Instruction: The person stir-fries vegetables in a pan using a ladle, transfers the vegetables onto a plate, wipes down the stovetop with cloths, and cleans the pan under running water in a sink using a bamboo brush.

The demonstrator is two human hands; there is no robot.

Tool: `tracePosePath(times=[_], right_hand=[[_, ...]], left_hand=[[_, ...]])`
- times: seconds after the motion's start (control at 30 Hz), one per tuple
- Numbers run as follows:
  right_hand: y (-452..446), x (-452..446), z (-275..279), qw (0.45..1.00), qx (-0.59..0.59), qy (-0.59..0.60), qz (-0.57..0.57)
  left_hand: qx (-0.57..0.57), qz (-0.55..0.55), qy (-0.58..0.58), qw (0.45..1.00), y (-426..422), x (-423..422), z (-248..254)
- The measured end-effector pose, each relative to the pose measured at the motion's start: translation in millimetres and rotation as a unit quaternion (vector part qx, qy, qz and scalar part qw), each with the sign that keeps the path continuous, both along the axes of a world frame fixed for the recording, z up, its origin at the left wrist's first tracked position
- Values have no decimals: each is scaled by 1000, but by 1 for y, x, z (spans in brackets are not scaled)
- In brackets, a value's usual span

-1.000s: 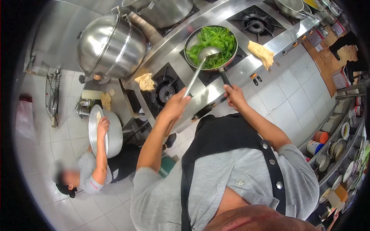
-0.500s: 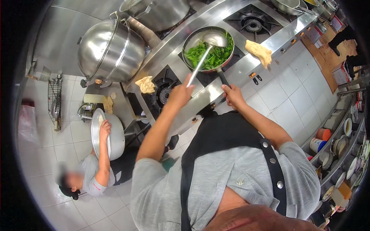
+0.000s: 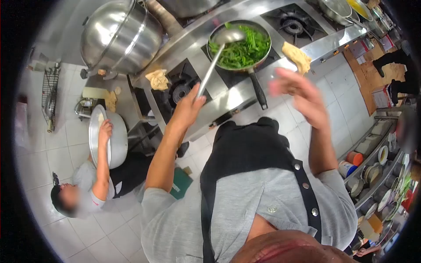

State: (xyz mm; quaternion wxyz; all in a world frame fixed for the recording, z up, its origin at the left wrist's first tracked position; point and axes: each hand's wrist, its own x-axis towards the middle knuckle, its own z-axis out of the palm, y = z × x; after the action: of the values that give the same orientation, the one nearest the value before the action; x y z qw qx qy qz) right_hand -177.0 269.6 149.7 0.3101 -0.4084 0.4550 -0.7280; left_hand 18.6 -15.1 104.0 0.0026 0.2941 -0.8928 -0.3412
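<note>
My left hand [image 3: 188, 107] is closed around the handle of a metal ladle [image 3: 212, 70], whose bowl rests on chopped leafy greens [image 3: 252, 47] in a round frying pan. The pan sits on a burner, its black handle [image 3: 258, 90] pointing toward me with no hand on it. My right hand [image 3: 302, 96], blurred by motion, is raised to the right of that handle, fingers stretched out and apart, with nothing visible in it. A crumpled tan cloth [image 3: 297, 58] lies on the stove edge right of the pan, and another cloth [image 3: 158, 80] lies left of a burner.
A person [image 3: 98, 179] on the left holds a large metal pot [image 3: 115, 139]. Large steamers stand at the upper left. An unoccupied burner [image 3: 294, 27] is right of the pan, with more pans [image 3: 335, 9] beyond. Shelves of containers and dishes [image 3: 372, 173] line the right side.
My right hand has let go of the pan handle and moved up and right. The ladle bowl has shifted left over the greens. My left hand has moved left and slightly down.
</note>
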Motion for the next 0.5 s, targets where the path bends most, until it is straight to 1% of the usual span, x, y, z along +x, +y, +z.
tracePosePath(times=[0.03,0.07,0.1,0.13,0.17,0.23,0.3,0.43,0.5], right_hand=[[2,10,24,992,-107,24,56],[4,19,48,966,-218,38,132],[7,29,71,923,-313,45,219],[8,40,94,921,-303,28,242],[9,51,116,919,-293,11,263],[-1,57,124,905,-307,-1,293],[1,59,126,901,-296,-29,315],[7,60,126,898,-284,-45,333],[7,58,128,899,-278,-34,337]], left_hand=[[-15,-3,10,1000,5,-6,-7],[-31,-6,20,999,11,-12,-15],[-59,-18,36,997,14,-27,-36],[-89,-32,53,994,18,-40,-52],[-62,-23,-19,998,24,-53,-59],[-108,-67,-23,992,22,-55,-87],[-105,-65,-75,990,10,-41,-76],[-99,-77,-25,992,6,1,-26],[-100,-81,-48,991,3,10,-43]])
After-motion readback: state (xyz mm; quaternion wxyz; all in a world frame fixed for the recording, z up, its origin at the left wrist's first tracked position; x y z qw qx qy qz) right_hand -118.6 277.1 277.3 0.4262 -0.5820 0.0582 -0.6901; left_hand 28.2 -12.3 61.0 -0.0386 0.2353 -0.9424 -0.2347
